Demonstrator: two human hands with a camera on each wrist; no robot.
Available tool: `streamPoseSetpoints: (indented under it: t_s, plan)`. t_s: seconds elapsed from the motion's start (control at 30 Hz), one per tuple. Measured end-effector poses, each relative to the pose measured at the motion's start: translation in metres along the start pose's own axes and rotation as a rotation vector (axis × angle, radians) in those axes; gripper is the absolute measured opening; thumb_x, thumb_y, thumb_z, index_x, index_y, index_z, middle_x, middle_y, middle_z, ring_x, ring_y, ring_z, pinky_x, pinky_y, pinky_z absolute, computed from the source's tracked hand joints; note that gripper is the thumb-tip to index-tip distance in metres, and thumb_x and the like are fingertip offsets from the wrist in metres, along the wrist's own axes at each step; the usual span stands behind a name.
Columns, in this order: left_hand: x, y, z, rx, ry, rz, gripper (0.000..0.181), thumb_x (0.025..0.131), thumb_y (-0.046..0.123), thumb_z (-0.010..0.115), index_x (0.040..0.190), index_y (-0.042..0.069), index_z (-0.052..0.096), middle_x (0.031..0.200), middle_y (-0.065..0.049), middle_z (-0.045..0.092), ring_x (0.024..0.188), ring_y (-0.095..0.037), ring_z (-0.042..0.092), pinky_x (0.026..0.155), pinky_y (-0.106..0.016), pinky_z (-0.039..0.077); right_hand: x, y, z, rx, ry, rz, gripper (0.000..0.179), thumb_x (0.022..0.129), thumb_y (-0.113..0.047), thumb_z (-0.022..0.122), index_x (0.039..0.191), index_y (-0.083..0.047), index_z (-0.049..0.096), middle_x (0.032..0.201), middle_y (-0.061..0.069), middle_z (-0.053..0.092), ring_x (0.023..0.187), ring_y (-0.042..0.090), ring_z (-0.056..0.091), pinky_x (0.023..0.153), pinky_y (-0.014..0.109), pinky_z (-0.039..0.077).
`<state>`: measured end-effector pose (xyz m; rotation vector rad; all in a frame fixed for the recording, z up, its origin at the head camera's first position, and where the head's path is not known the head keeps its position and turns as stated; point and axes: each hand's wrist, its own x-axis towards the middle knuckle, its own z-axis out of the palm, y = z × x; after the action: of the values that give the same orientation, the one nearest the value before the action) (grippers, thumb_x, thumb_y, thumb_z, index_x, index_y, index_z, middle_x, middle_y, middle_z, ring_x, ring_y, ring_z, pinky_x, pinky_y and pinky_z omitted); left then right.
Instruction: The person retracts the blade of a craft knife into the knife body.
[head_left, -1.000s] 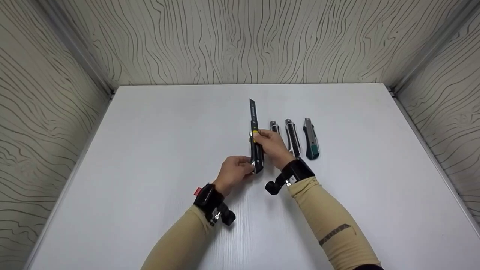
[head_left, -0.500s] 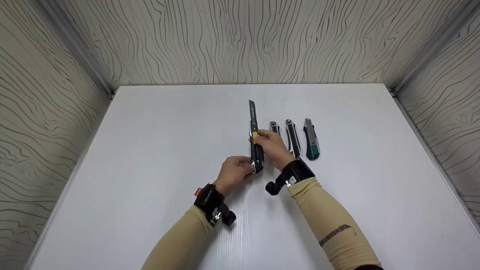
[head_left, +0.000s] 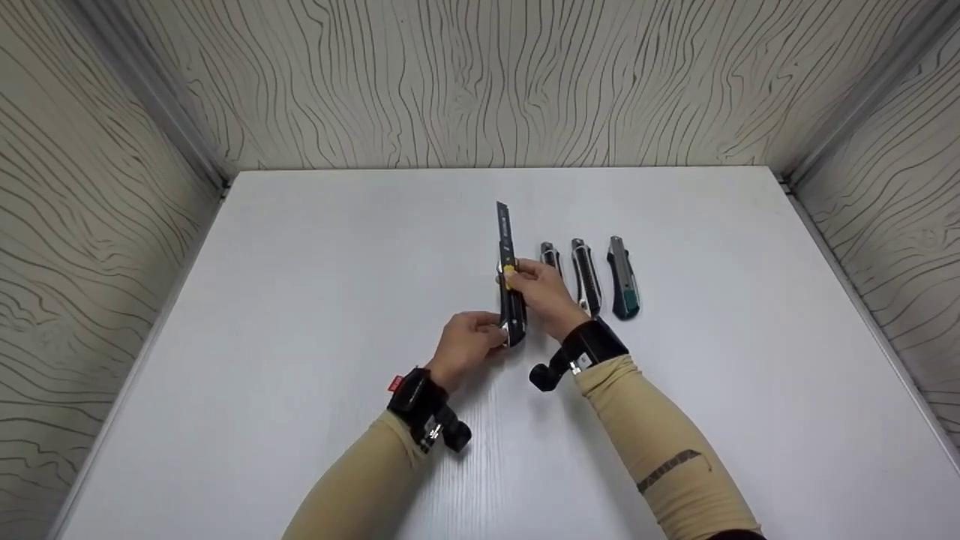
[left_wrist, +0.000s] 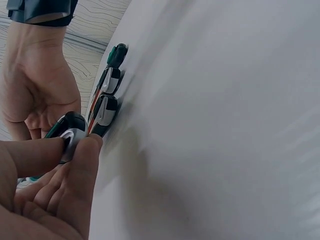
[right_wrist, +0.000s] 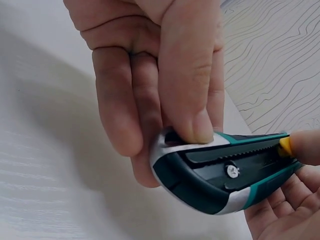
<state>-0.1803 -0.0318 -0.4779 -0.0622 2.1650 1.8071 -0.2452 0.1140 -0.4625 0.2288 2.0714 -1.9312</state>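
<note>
My right hand (head_left: 546, 294) holds a utility knife (head_left: 513, 311) off the table, its thumb on the yellow slider (right_wrist: 285, 146). The knife's body is black with green and silver trim, and its long dark blade (head_left: 505, 226) sticks out, pointing away from me. At the butt end, my left hand (head_left: 465, 343) pinches the silver corner between thumb and finger; the left wrist view shows this pinch on the knife (left_wrist: 74, 137) up close. Most of the right hand's fingers are hidden behind the knife body in the head view.
To the right of the hands, three more utility knives lie in a row on the white table (head_left: 315, 285): one (head_left: 550, 253) partly behind the right hand, a middle one (head_left: 586, 276), and one with a green slider (head_left: 623, 277). Wood-patterned walls (head_left: 480, 82) stand around the table.
The blade tip has shifted slightly left and toward me, and the yellow slider with the right thumb sits slightly lower. The left hand and the other knives stay put.
</note>
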Motion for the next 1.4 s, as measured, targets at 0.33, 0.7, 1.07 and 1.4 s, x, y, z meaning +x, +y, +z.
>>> streamPoseSetpoints:
  t_s: [0.33,0.7,1.07,1.4]
  plan:
    - [0.0011,-0.0013,0.0001,0.007,-0.004,0.003,0.030,0.087,0.003,0.061,0.114,-0.006,0.067,0.090,-0.011,0.074,0.072,-0.008,0.063,0.066,-0.021,0.052,0.0002,0.0001,0.0011,0.004,0.005,0.002,0.032,0.098,-0.010,0.053,0.127,0.003,0.057,0.105,0.008,0.068,0.089,0.009,0.059,0.079,0.020,0.047]
    - [0.0003,-0.0021,-0.0005,-0.002,0.002,-0.001,0.030,0.087,0.003,0.062,0.115,-0.007,0.066,0.091,-0.012,0.074,0.073,-0.009,0.064,0.072,-0.028,0.057,-0.0001,0.0008,0.0037,0.005,0.011,-0.002,0.033,0.096,-0.008,0.053,0.127,0.003,0.058,0.108,0.010,0.069,0.091,0.011,0.059,0.082,0.021,0.046]
    - [0.0000,0.0000,-0.0015,-0.003,-0.011,-0.005,0.030,0.088,0.003,0.061,0.116,-0.007,0.065,0.093,-0.013,0.074,0.072,-0.007,0.063,0.066,-0.022,0.053,-0.0010,0.0010,0.0020,-0.042,-0.018,-0.020,0.034,0.100,-0.017,0.053,0.129,0.000,0.057,0.114,0.014,0.069,0.097,0.012,0.061,0.089,0.024,0.047]
    - [-0.0024,0.0051,-0.0023,-0.030,-0.028,-0.007,0.032,0.089,0.004,0.062,0.119,-0.006,0.064,0.094,-0.013,0.075,0.074,-0.008,0.063,0.066,-0.021,0.053,-0.0004,-0.0037,0.0004,-0.081,-0.019,0.059,0.038,0.101,-0.034,0.052,0.124,-0.006,0.062,0.119,0.011,0.069,0.115,0.020,0.054,0.097,0.030,0.039]
